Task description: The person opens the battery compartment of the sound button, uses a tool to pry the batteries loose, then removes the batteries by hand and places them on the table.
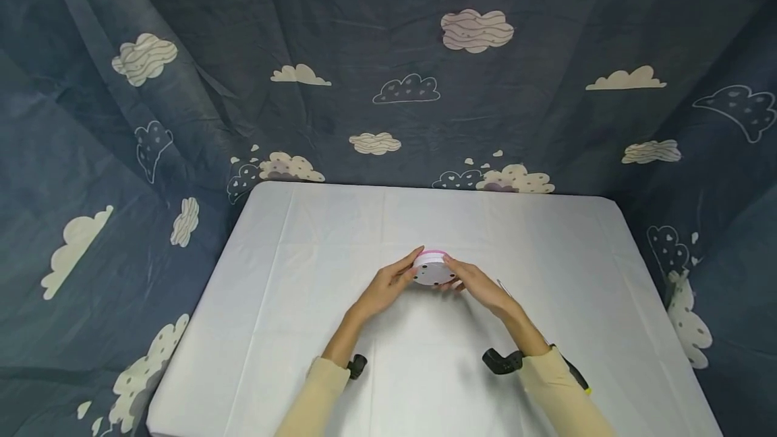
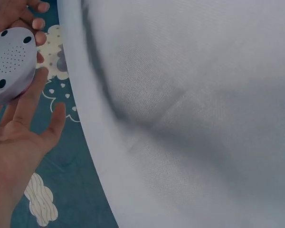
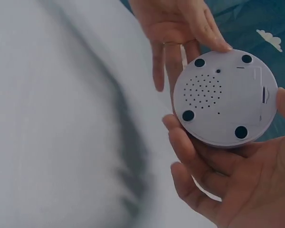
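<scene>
A round white device (image 1: 434,274) with a pink rim is held up over the table between both hands. Its flat underside faces me; the right wrist view shows dark round feet, a patch of small speaker holes and a battery cover (image 3: 244,99). My left hand (image 1: 384,286) grips the left edge, with thumb and fingers on either side of the rim. On the opposite edge, my right hand (image 1: 479,284) holds it with the thumb at the rim and curled fingers behind. The left wrist view catches only part of the device (image 2: 12,61). Its top is hidden.
A white cloth covers the table (image 1: 315,241). What looks like a screwdriver (image 1: 577,376), with a dark, yellow-ended handle, lies partly hidden beneath the right forearm. Dark blue curtains (image 1: 340,19) with cloud prints hang behind and at both sides.
</scene>
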{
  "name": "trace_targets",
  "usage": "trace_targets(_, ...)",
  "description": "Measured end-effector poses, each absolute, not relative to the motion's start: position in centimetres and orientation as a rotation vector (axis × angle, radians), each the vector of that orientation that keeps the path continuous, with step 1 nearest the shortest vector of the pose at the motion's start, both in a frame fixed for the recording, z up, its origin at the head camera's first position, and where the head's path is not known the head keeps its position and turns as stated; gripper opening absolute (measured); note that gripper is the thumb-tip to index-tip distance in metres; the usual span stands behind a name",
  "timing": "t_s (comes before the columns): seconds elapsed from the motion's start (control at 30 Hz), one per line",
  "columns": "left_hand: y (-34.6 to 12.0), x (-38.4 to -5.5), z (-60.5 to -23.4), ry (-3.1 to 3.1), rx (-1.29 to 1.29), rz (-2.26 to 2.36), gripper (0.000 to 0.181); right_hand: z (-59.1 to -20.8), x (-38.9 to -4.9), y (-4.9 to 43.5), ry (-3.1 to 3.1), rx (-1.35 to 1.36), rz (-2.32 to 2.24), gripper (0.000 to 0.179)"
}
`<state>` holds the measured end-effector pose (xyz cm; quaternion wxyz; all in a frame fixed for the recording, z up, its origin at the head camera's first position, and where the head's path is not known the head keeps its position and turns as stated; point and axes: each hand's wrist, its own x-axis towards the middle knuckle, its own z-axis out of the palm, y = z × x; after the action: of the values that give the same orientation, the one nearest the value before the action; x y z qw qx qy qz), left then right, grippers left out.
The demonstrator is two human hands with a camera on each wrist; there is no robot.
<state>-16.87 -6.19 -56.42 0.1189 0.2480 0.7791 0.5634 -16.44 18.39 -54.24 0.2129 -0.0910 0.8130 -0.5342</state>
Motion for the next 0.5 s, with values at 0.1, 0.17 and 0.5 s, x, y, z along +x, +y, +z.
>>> trace_targets(0.1,-6.2,-17.0,-56.6,2.219,0.723,1.698,0.050,-54.5,-16.5,18.9,2.169,-0.287,-1.521,0.068)
trace_targets(0.17,-6.2,-17.0,-56.7,2.177,0.701,1.731,0.050,-54.8,-16.4,19.3,2.123,-0.350,-1.550,0.067)
trace_targets(0.5,-6.2,-17.0,-56.7,2.158,0.582,1.815,0.044,-56.0,-15.6,19.4,2.169,-0.498,-1.670,0.052)
